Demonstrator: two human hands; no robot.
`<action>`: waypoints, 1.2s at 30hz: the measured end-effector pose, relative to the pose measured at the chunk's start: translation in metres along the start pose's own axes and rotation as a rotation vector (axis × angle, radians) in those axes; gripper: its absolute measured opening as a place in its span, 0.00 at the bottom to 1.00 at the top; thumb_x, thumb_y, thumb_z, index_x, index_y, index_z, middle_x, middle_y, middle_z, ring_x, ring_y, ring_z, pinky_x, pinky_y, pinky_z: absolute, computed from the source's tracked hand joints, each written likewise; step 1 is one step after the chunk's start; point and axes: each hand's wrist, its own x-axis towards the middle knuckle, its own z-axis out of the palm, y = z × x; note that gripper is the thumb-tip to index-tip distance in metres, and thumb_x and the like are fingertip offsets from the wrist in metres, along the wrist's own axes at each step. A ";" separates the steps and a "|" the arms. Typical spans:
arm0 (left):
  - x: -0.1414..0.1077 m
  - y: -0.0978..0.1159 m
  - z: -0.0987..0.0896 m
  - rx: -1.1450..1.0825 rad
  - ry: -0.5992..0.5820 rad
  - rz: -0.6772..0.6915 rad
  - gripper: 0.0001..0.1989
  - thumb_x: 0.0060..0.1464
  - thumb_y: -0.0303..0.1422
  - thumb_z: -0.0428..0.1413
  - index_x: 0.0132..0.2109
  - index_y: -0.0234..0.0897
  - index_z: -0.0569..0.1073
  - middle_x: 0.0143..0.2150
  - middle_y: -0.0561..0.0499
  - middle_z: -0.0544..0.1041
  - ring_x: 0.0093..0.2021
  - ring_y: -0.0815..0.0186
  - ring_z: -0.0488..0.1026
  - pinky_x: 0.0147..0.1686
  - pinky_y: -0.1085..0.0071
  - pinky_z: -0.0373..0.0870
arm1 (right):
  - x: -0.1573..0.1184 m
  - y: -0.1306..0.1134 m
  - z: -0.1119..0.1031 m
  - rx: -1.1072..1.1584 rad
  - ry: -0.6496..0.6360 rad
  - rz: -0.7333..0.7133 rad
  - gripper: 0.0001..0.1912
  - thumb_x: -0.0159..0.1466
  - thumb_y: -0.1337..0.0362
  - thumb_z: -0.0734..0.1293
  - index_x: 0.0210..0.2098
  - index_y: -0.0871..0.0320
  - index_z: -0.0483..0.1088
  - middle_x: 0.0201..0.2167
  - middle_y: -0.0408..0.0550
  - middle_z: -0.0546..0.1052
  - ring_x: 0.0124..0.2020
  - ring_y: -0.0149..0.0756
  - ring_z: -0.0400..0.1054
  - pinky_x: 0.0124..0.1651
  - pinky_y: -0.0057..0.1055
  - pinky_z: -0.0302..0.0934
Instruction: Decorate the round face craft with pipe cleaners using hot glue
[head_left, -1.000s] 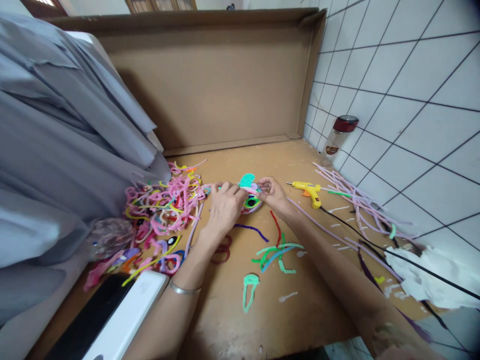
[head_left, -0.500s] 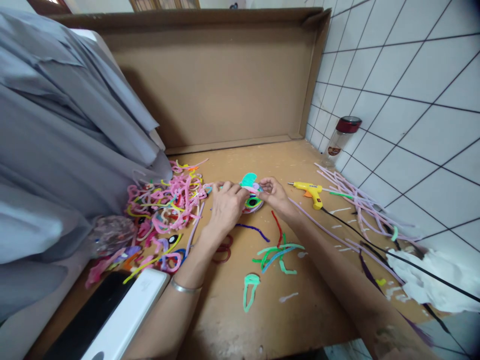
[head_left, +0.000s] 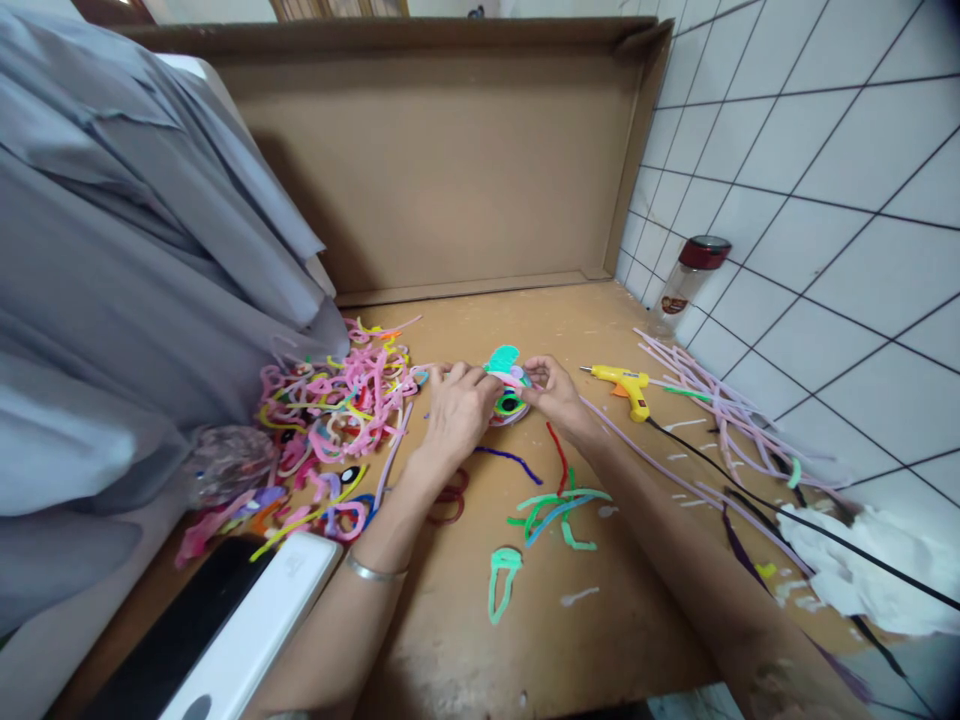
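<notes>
Between my two hands is a small pipe-cleaner figure (head_left: 510, 404) with a teal top, a pink band and a green-ringed black eye. My left hand (head_left: 459, 408) is closed on its left side, fingers bent over the pink band and partly hiding it. From the right, my right hand (head_left: 553, 392) pinches the figure's edge near a small lilac piece. Below the hands lie a dark blue pipe cleaner (head_left: 511, 459), a red pipe cleaner (head_left: 559, 458) and several green and blue ones. A mint-green looped piece (head_left: 505, 582) lies nearer to me.
A heap of pink and mixed pipe cleaners (head_left: 352, 400) is on the left, beside grey cloth (head_left: 150, 250). A white device (head_left: 255, 625) lies front left. On the right are a yellow glue gun (head_left: 626, 385), lilac pipe cleaners (head_left: 720, 410), a jar (head_left: 688, 280) and white tissue (head_left: 870, 565).
The whole view has shifted slightly, so things appear a little further right. Both hands stay on the pipe-cleaner figure with hardly any movement.
</notes>
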 end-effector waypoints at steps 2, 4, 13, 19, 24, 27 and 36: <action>0.000 0.000 0.001 -0.009 0.000 -0.005 0.11 0.64 0.34 0.51 0.41 0.41 0.78 0.37 0.45 0.80 0.42 0.56 0.69 0.45 0.56 0.56 | 0.000 0.000 0.000 0.010 0.016 0.038 0.22 0.39 0.65 0.71 0.34 0.53 0.63 0.31 0.41 0.73 0.36 0.38 0.70 0.44 0.39 0.66; 0.000 0.000 0.002 -0.018 -0.002 -0.013 0.11 0.63 0.33 0.51 0.41 0.41 0.78 0.38 0.45 0.80 0.42 0.56 0.69 0.45 0.56 0.56 | 0.000 0.000 0.000 0.025 0.023 0.077 0.22 0.39 0.66 0.71 0.34 0.53 0.63 0.30 0.40 0.74 0.36 0.38 0.70 0.43 0.38 0.66; 0.000 0.000 0.006 -0.101 0.009 -0.057 0.12 0.64 0.33 0.50 0.39 0.39 0.78 0.41 0.45 0.77 0.43 0.59 0.70 0.42 0.61 0.58 | 0.000 0.000 -0.002 0.055 0.015 0.113 0.23 0.38 0.65 0.70 0.34 0.53 0.62 0.31 0.40 0.73 0.35 0.37 0.69 0.41 0.36 0.65; 0.000 0.000 0.011 -0.141 0.019 -0.107 0.10 0.63 0.32 0.51 0.38 0.38 0.77 0.39 0.45 0.77 0.43 0.58 0.71 0.44 0.60 0.59 | -0.002 0.000 -0.001 0.064 0.040 0.099 0.21 0.38 0.66 0.71 0.32 0.53 0.63 0.30 0.39 0.73 0.34 0.35 0.68 0.39 0.32 0.63; -0.002 -0.001 0.016 -0.183 0.062 -0.153 0.08 0.61 0.32 0.52 0.38 0.38 0.76 0.39 0.46 0.78 0.43 0.58 0.72 0.45 0.60 0.59 | -0.007 -0.005 0.001 0.052 0.012 0.050 0.14 0.39 0.65 0.69 0.26 0.54 0.64 0.24 0.36 0.68 0.27 0.31 0.62 0.33 0.29 0.59; -0.003 -0.001 0.019 -0.198 0.083 -0.181 0.07 0.61 0.33 0.53 0.40 0.38 0.75 0.39 0.46 0.79 0.43 0.58 0.72 0.46 0.60 0.60 | -0.009 -0.008 0.002 0.033 0.018 0.030 0.10 0.40 0.64 0.69 0.23 0.54 0.66 0.23 0.37 0.69 0.27 0.32 0.62 0.32 0.29 0.58; -0.001 0.001 0.013 -0.218 0.062 -0.180 0.07 0.61 0.33 0.52 0.39 0.38 0.75 0.39 0.47 0.78 0.42 0.59 0.72 0.45 0.60 0.59 | -0.012 -0.005 0.004 -0.040 0.030 -0.039 0.04 0.44 0.61 0.69 0.20 0.53 0.72 0.28 0.42 0.72 0.34 0.37 0.67 0.42 0.36 0.62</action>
